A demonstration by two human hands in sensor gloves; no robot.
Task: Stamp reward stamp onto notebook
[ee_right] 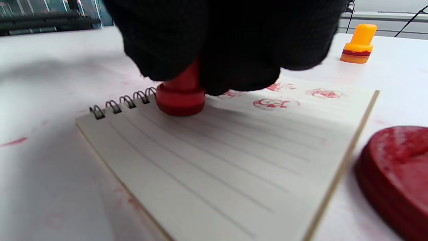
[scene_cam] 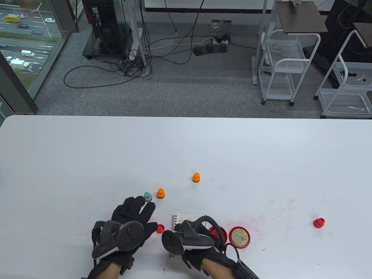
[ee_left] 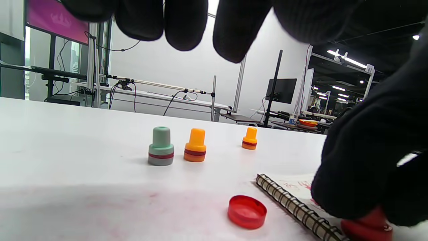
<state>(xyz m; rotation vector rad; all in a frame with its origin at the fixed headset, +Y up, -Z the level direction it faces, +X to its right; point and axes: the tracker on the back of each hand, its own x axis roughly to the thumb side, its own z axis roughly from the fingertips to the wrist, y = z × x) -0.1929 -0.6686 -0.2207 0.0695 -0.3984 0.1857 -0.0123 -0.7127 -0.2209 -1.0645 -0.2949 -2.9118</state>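
My right hand (scene_cam: 190, 228) grips a red stamp (ee_right: 180, 97) and presses it down on the lined page of a small spiral notebook (ee_right: 234, 160), close to the spiral binding. In the table view only the notebook's far edge (scene_cam: 188, 217) shows past that hand. Several red prints (ee_right: 274, 103) sit on the page behind the stamp. The stamp's foot (ee_left: 367, 229) also shows under the right glove in the left wrist view. My left hand (scene_cam: 139, 210) lies spread and empty to the left of the notebook, fingertips near a green stamp (scene_cam: 148, 196).
A loose red cap (scene_cam: 160, 228) lies between the hands. An open red ink pad (scene_cam: 220, 231) and its lid (scene_cam: 239, 237) sit just right of the notebook. Two orange stamps (scene_cam: 160, 193) (scene_cam: 196, 177) stand farther back, another red stamp (scene_cam: 318, 223) far right. Red ink smears mark the table.
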